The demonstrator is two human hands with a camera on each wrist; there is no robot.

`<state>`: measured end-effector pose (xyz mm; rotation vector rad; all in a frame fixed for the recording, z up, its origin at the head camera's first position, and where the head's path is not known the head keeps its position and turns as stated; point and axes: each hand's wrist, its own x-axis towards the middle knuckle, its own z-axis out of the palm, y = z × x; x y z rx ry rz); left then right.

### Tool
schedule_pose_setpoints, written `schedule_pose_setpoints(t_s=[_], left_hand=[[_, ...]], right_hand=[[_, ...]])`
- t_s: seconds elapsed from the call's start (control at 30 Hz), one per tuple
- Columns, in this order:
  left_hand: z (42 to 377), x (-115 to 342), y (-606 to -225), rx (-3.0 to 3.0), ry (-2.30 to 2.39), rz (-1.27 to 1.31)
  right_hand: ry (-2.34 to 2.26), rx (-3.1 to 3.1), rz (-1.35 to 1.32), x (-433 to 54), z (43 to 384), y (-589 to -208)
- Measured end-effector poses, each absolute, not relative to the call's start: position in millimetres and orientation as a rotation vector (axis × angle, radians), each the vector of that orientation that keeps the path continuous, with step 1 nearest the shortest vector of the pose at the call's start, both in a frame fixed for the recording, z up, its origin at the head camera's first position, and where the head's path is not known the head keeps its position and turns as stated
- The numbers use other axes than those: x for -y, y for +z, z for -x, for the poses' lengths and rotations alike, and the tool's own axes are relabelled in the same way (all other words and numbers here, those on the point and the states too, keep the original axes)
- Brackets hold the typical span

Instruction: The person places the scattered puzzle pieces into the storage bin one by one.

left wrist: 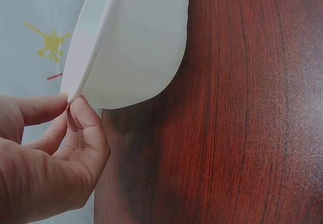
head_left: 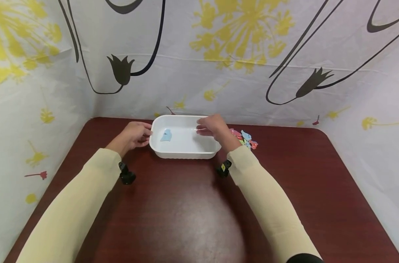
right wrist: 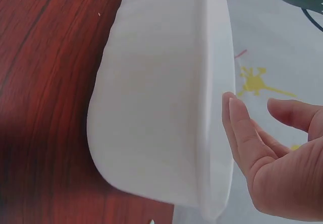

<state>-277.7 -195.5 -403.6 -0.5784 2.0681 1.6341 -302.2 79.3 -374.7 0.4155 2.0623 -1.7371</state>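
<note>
A white plastic basin [head_left: 186,155] stands on the dark red table toward the back. Inside it, at the left, lies a small flat light-blue piece [head_left: 166,135]. My left hand [head_left: 133,135] pinches the basin's left rim between thumb and fingers, as the left wrist view shows closely. Over the right part of the basin is my right hand [head_left: 213,126], its thumb apart from its loosely bent fingers [right wrist: 246,133]. Nothing shows between them. In the right wrist view these fingertips overlap the basin's rim [right wrist: 206,108].
Several small flat colourful pieces [head_left: 246,136] lie in a pile to the right of the basin, partly hidden by the right forearm. A patterned white cloth [head_left: 186,80] hangs behind the table [head_left: 183,204] and along its sides.
</note>
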Motion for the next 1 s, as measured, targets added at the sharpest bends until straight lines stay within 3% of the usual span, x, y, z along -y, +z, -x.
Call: schedule_pose_setpoints(t_s=[1.0], left_hand=[[276.6, 198.4, -400.3, -2.041, 1.639, 0.55]], right_hand=[[-1.66, -2.272, -0.306, -150.1, 285.1, -367.4]])
